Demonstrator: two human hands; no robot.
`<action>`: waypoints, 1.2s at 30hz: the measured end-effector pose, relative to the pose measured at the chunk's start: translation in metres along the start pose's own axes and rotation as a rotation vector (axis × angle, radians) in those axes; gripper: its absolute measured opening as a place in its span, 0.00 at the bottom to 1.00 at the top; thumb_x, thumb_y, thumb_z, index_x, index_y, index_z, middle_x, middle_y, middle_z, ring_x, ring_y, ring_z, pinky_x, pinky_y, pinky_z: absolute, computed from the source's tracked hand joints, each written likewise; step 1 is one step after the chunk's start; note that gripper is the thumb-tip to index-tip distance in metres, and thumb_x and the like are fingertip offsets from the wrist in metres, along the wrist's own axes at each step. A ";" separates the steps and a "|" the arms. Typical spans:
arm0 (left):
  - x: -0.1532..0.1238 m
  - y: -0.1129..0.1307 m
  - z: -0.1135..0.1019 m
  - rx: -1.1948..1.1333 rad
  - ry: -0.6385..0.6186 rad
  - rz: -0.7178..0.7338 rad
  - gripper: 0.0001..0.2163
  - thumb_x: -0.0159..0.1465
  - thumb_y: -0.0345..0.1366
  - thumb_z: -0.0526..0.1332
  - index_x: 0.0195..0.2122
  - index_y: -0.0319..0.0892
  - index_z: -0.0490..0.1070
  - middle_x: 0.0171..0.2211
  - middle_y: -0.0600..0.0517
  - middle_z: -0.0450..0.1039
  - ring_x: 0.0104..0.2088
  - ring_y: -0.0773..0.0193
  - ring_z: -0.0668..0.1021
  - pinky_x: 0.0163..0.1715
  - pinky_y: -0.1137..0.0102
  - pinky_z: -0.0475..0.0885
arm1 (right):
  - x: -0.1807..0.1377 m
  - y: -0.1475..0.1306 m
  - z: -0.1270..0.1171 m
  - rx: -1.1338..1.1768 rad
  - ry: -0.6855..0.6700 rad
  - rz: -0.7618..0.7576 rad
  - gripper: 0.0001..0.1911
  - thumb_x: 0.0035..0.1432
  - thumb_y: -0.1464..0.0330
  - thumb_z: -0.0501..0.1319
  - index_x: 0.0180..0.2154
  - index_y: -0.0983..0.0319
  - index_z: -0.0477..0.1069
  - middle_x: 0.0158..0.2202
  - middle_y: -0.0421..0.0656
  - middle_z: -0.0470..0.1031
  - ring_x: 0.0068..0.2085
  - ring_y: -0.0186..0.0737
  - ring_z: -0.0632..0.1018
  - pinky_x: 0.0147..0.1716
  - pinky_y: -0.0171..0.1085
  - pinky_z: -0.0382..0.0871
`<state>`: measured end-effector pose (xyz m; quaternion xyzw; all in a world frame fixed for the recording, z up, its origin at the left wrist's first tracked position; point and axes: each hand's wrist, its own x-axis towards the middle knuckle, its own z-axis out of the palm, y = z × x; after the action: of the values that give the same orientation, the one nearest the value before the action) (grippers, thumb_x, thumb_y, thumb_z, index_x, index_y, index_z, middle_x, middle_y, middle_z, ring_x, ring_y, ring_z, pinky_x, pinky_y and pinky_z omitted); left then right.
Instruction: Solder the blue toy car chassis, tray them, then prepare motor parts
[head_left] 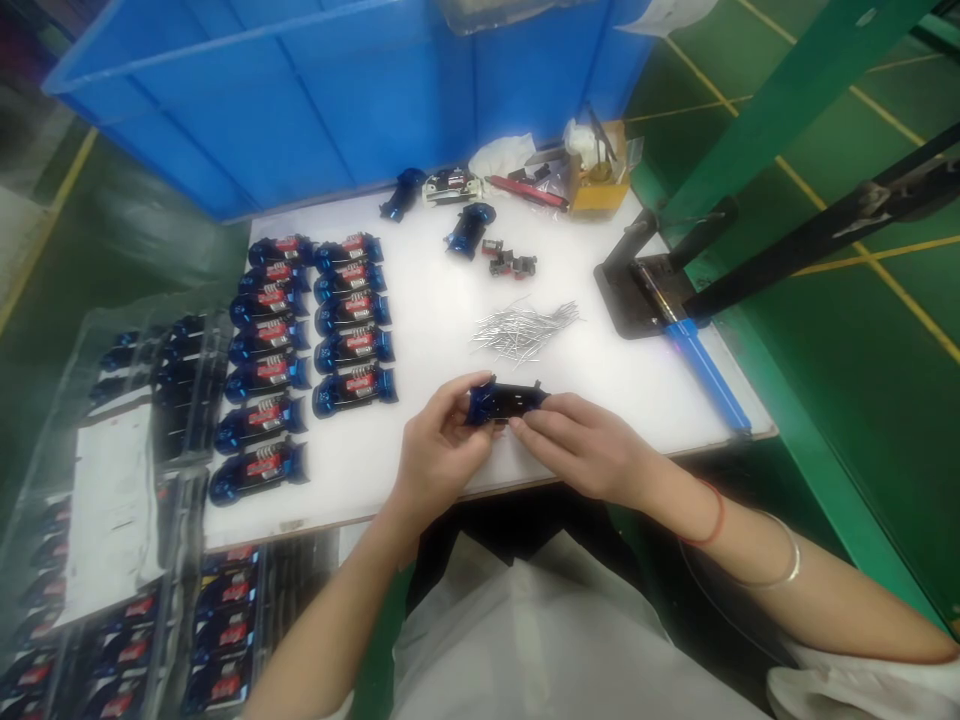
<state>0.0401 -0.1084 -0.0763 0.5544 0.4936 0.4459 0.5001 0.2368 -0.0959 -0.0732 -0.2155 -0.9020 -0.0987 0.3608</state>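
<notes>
My left hand point(446, 435) grips one end of a dark blue plastic shell point(508, 400), shaped like a toy car body, between thumb and fingers. At the shell's other end, my right hand point(581, 440) holds it too, fingertips on its near edge. The shell's black inner side faces me, just above the table's front edge. Beyond it lies a loose pile of thin metal rods point(525, 330). Several small red-and-black parts point(514, 263) sit farther back, near another blue shell point(470, 230). To the left, blue shells fitted with red parts point(352, 388) stand in two columns.
A large blue bin point(360, 100) borders the white table point(427, 300) at the back. A blue-handled tool point(705, 375) rests at a black metal stand point(637, 300) on the right. A small yellow box point(600, 200) stands behind. Clear trays point(112, 335) holding shells are at the left.
</notes>
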 end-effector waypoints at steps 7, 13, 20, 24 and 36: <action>-0.001 -0.001 0.000 -0.012 -0.007 0.017 0.19 0.58 0.28 0.65 0.52 0.42 0.73 0.37 0.52 0.78 0.37 0.65 0.82 0.44 0.69 0.80 | 0.003 -0.004 -0.002 -0.021 -0.015 0.002 0.08 0.63 0.81 0.56 0.37 0.73 0.74 0.24 0.45 0.72 0.29 0.39 0.71 0.29 0.40 0.75; -0.002 -0.002 -0.001 0.016 -0.017 0.023 0.19 0.59 0.31 0.65 0.52 0.42 0.73 0.36 0.51 0.78 0.35 0.64 0.82 0.42 0.69 0.80 | 0.001 -0.006 -0.002 -0.068 -0.025 0.002 0.10 0.63 0.81 0.55 0.36 0.69 0.74 0.25 0.44 0.72 0.29 0.38 0.71 0.29 0.39 0.74; -0.001 -0.001 -0.002 0.044 -0.010 0.036 0.19 0.57 0.29 0.65 0.51 0.44 0.73 0.36 0.53 0.78 0.34 0.66 0.82 0.41 0.71 0.80 | -0.004 -0.005 0.002 -0.052 -0.024 0.002 0.07 0.62 0.80 0.58 0.36 0.69 0.74 0.26 0.44 0.72 0.30 0.39 0.71 0.30 0.39 0.74; -0.001 0.001 -0.001 0.055 0.000 0.018 0.19 0.57 0.30 0.66 0.51 0.43 0.73 0.37 0.52 0.79 0.33 0.66 0.82 0.41 0.70 0.80 | -0.003 -0.006 0.001 -0.071 -0.033 0.017 0.06 0.63 0.79 0.59 0.35 0.67 0.74 0.26 0.43 0.71 0.30 0.38 0.70 0.29 0.39 0.73; 0.001 -0.001 -0.003 0.010 -0.009 -0.060 0.20 0.58 0.31 0.66 0.53 0.44 0.72 0.36 0.53 0.79 0.34 0.65 0.83 0.41 0.69 0.81 | 0.002 -0.004 0.000 -0.049 -0.060 0.055 0.07 0.63 0.80 0.58 0.34 0.66 0.72 0.25 0.42 0.70 0.31 0.39 0.69 0.30 0.38 0.70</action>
<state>0.0376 -0.1069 -0.0770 0.5439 0.5098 0.4258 0.5129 0.2337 -0.0987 -0.0719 -0.2520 -0.9034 -0.1043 0.3310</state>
